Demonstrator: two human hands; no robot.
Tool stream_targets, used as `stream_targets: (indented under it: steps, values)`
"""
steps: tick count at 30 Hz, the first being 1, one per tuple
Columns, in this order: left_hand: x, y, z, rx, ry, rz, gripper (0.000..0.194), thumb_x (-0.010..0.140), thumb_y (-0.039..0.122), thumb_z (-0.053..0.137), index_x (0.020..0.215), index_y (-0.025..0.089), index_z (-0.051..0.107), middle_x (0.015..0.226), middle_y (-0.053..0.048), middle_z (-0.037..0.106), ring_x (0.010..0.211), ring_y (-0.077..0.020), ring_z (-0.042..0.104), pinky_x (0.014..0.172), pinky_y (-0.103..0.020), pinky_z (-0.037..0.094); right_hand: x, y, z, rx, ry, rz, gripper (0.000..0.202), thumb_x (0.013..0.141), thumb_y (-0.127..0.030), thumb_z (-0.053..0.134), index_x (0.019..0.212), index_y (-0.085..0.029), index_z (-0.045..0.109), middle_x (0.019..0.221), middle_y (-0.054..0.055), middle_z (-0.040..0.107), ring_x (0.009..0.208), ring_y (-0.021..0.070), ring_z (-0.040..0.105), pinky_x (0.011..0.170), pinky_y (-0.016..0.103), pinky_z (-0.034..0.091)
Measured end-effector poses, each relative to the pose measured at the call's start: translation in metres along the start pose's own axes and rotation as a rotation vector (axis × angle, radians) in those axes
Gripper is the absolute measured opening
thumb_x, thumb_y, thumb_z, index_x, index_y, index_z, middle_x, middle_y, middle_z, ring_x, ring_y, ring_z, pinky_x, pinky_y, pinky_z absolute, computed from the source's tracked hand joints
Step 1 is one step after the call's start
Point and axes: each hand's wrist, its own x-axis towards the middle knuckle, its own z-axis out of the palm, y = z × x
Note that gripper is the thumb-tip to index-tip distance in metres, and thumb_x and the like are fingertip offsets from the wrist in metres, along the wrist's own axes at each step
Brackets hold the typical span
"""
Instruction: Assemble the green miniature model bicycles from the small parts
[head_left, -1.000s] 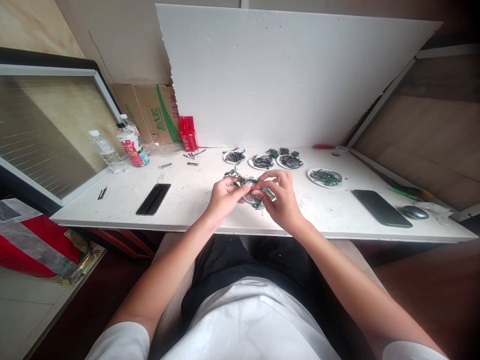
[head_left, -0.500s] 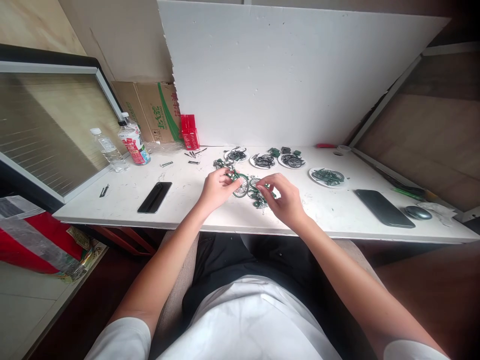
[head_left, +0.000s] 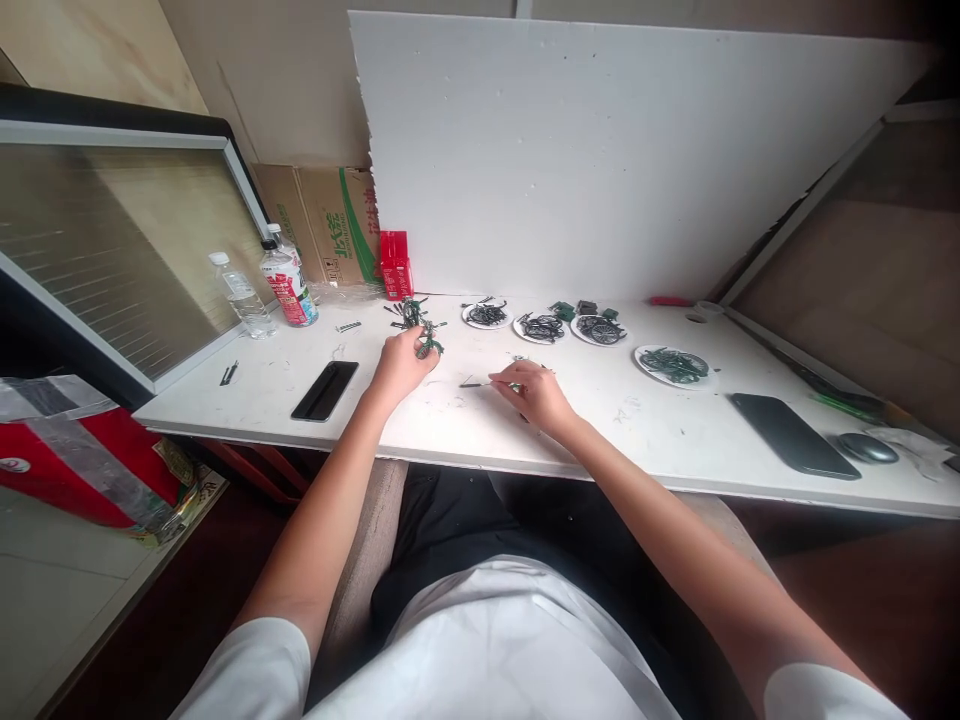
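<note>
My left hand (head_left: pixel 403 368) is closed around a small green model bicycle (head_left: pixel 430 342), keeping it over the left-middle of the table; the fingers hide part of it. A second cluster of dark green parts (head_left: pixel 411 312) shows just beyond these fingers. Low over the middle of the table, my right hand (head_left: pixel 537 396) has its thumb and fingertips pinched together. A thin dark stick-like part (head_left: pixel 472 385) points left from those fingertips. Some green pieces are partly covered by the right hand.
White plates of black parts (head_left: pixel 487 314), (head_left: pixel 541 328), (head_left: pixel 600 330) stand at the back, with green boxes behind. Another plate (head_left: pixel 673 366) holds green parts. A phone (head_left: pixel 325 391) lies left; a dark slab (head_left: pixel 793 436) and mouse (head_left: pixel 868 447) lie right. Bottles (head_left: pixel 289 290) stand back left.
My left hand has moved left with the green model bicycle. The right hand has shifted slightly left and lower, and a thin dark part now shows at its fingertips. The view has turned slightly.
</note>
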Motion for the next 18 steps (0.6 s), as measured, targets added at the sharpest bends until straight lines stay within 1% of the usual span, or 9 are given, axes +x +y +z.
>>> stream_targets:
  steps: [2,5,7,9,12,16,18]
  values:
    - [0.002,-0.01,0.003,-0.056,-0.02,-0.002,0.029,0.084,0.028,0.072,0.11,0.017,0.077,0.083,-0.006,0.072,0.075,-0.0193,0.063,0.077,-0.03,0.05,0.016,0.012,0.006,-0.072,-0.081,0.01,0.024,0.105,-0.026,0.063,0.111,-0.019,0.085,0.1,0.013,0.08,0.093,0.0273,0.072,0.082,0.04,0.057]
    - [0.004,-0.022,0.013,-0.198,-0.059,-0.004,0.037,0.085,0.03,0.074,0.119,0.016,0.075,0.105,-0.012,0.078,0.095,-0.0228,0.071,0.091,-0.033,0.054,0.039,0.026,0.014,-0.169,-0.236,0.033,0.022,0.103,-0.019,0.064,0.106,-0.018,0.085,0.105,0.013,0.08,0.102,0.0285,0.07,0.084,0.037,0.054]
    - [0.005,-0.027,0.019,-0.298,-0.09,-0.007,0.042,0.085,0.032,0.074,0.125,0.016,0.074,0.12,-0.015,0.077,0.107,-0.0246,0.072,0.099,-0.035,0.055,0.05,0.033,0.02,-0.191,-0.31,0.049,0.022,0.102,-0.016,0.064,0.107,-0.019,0.085,0.109,0.013,0.08,0.107,0.028,0.07,0.085,0.035,0.052]
    - [0.006,-0.029,0.021,-0.355,-0.112,-0.01,0.044,0.086,0.032,0.075,0.127,0.016,0.073,0.129,-0.016,0.075,0.114,-0.0253,0.072,0.104,-0.037,0.054,0.056,0.037,0.027,-0.205,-0.357,0.075,0.022,0.102,-0.015,0.065,0.106,-0.02,0.086,0.11,0.013,0.08,0.108,0.0275,0.069,0.085,0.033,0.051]
    - [0.006,-0.028,0.015,-0.346,-0.115,-0.002,0.041,0.087,0.03,0.074,0.126,0.015,0.073,0.13,-0.016,0.076,0.116,-0.0254,0.072,0.107,-0.037,0.053,0.061,0.04,0.034,-0.221,-0.383,0.087,0.022,0.102,-0.016,0.064,0.107,-0.021,0.086,0.112,0.012,0.08,0.106,0.0266,0.07,0.083,0.033,0.049]
    - [0.005,-0.02,0.002,-0.219,-0.105,0.056,0.034,0.09,0.028,0.068,0.121,0.015,0.073,0.121,-0.014,0.078,0.113,-0.0257,0.072,0.104,-0.036,0.054,0.063,0.041,0.035,-0.247,-0.421,0.021,0.024,0.104,-0.015,0.062,0.109,-0.019,0.085,0.113,0.013,0.079,0.11,0.0267,0.068,0.083,0.032,0.048]
    - [0.004,-0.016,-0.002,-0.201,-0.107,0.073,0.032,0.093,0.029,0.066,0.12,0.015,0.073,0.12,-0.014,0.078,0.111,-0.025,0.073,0.103,-0.036,0.054,0.065,0.038,0.033,-0.284,-0.456,-0.018,0.025,0.106,-0.016,0.059,0.109,-0.018,0.084,0.113,0.014,0.078,0.11,0.0264,0.067,0.081,0.032,0.047]
